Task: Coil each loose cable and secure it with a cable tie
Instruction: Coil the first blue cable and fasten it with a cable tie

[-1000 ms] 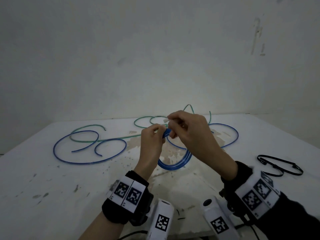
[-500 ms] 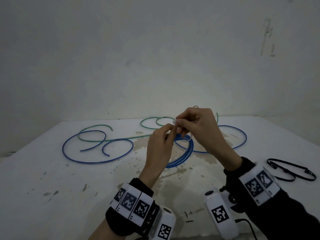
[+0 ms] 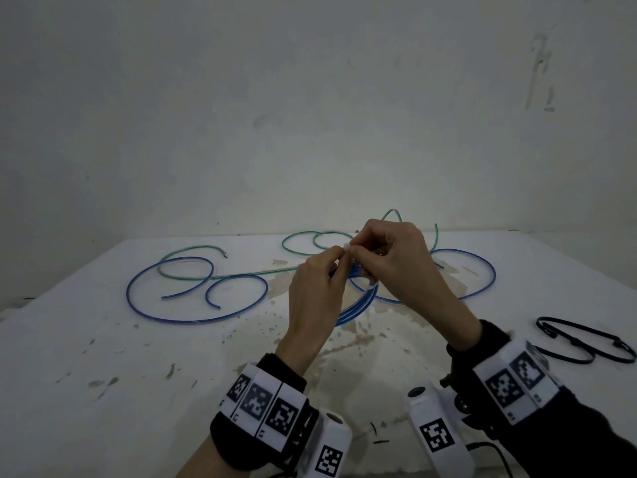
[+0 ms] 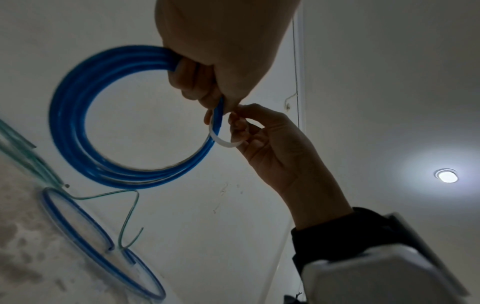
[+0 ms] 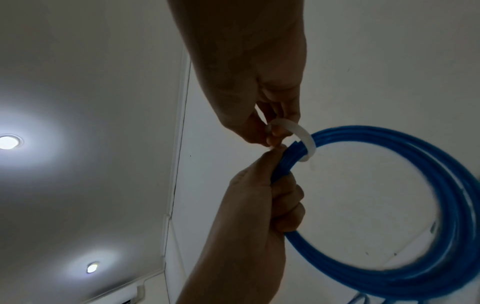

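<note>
Above the middle of the table, my left hand (image 3: 339, 262) grips a blue cable coil (image 3: 358, 307) of several turns. In the left wrist view the coil (image 4: 78, 123) hangs from my curled left fingers (image 4: 192, 82). A white cable tie (image 4: 224, 142) loops around the coil's strands right beside that grip. My right hand (image 3: 356, 251) pinches the tie between thumb and fingertips, and the right wrist view shows the tie (image 5: 303, 135) arching over the coil (image 5: 441, 185). My left thumb tip (image 5: 270, 156) meets the tie's end; how far the tie is closed is hidden.
A loose blue cable (image 3: 196, 298) and a green cable (image 3: 193, 267) sprawl over the table's left and back. Another blue loop (image 3: 475, 274) lies behind my right hand. Black cable ties (image 3: 586, 343) rest at the right edge. The white tabletop (image 3: 103, 374) is stained.
Both hands have lifted the coil slightly off the table. My right fingers have shifted from the coil's top to pinch the white tie against my left fingertips.
</note>
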